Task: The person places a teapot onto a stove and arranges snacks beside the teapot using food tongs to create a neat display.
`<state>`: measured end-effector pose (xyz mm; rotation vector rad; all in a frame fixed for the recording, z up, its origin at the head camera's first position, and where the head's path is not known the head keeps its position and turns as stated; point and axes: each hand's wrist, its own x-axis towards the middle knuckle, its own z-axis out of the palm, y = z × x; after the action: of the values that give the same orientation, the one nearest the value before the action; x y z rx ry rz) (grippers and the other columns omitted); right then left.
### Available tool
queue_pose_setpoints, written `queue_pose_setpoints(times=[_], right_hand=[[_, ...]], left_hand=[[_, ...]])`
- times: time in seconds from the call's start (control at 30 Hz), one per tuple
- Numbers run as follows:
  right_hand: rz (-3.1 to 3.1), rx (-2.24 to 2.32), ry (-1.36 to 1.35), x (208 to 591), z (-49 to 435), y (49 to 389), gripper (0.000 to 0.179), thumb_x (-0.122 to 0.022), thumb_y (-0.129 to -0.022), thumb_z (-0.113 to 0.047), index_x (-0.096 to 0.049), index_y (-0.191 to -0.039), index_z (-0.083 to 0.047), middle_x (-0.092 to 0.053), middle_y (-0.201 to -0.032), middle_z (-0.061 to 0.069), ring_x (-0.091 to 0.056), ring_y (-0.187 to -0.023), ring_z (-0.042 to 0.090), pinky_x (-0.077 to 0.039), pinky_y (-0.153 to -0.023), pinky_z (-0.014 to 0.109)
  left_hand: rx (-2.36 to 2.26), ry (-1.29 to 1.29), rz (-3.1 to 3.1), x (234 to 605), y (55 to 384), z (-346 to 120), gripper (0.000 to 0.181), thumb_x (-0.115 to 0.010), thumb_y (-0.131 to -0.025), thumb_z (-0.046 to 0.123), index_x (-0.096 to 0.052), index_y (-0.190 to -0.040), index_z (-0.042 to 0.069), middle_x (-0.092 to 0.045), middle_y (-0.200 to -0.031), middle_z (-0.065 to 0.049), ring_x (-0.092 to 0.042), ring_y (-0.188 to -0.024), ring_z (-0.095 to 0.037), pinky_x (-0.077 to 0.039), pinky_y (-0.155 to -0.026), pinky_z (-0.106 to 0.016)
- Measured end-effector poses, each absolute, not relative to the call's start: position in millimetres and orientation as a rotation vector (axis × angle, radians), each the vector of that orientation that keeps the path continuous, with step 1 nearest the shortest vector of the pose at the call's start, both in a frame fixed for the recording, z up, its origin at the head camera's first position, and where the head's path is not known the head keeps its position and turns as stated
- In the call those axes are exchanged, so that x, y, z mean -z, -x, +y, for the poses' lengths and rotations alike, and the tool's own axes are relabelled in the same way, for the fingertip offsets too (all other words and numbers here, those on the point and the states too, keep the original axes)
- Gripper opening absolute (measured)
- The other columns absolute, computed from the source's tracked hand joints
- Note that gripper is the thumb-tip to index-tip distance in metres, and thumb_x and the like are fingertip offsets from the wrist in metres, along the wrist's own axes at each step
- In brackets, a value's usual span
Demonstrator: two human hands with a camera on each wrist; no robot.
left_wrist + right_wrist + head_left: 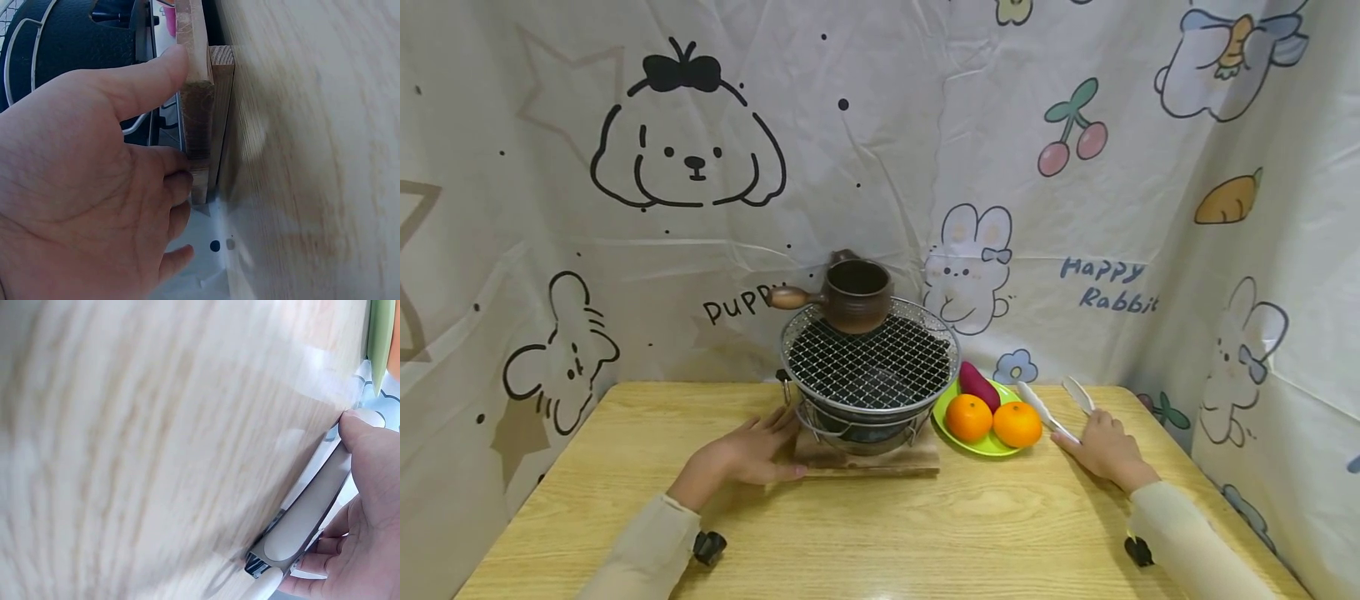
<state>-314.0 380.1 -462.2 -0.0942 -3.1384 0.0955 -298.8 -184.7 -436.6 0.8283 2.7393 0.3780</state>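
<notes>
Right hand (1105,452): grip closed round tongs (1038,407), right of green plate (988,450). Left hand (751,451): grip relaxed, fingers touching wooden board (880,464) under round grill (868,371), on surface (1000,533).

The wooden board (880,465) looks matt, the mesh (872,367) metallic.

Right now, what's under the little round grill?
A wooden board, touched by the left hand at one end. Its front strip shows; the middle is hidden under the grill, so I can't see it.
</notes>
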Motion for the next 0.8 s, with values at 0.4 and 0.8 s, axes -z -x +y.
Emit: queue_pose_setpoints(times=[0.4,0.8], right_hand=[[-3.134,-0.093,0.089,464,382,315,0.102,-0.054,-0.097,-0.063,-0.034,-0.130,0.032,-0.046,-0.121,0.047,-0.052,-0.100,0.052,-0.051,-0.084,0.065],[-3.124,-0.094,0.087,463,380,312,0.101,-0.055,-0.097,-0.061,-0.033,-0.130,0.032,-0.046,-0.120,0.047,-0.053,-0.099,0.052,-0.051,-0.084,0.065]], left_hand=[[-0.382,-0.838,2.745,433,298,-183,0.091,-0.061,-0.098,0.052,-0.028,-0.157,-0.008,-0.015,-0.166,-0.031,-0.015,-0.154,-0.049,-0.016,-0.123,-0.066],[-0.437,-0.976,2.905,448,305,-192,0.091,-0.067,-0.091,0.059,-0.042,-0.153,-0.002,-0.026,-0.163,-0.029,-0.028,-0.150,-0.051,-0.024,-0.121,-0.066]])
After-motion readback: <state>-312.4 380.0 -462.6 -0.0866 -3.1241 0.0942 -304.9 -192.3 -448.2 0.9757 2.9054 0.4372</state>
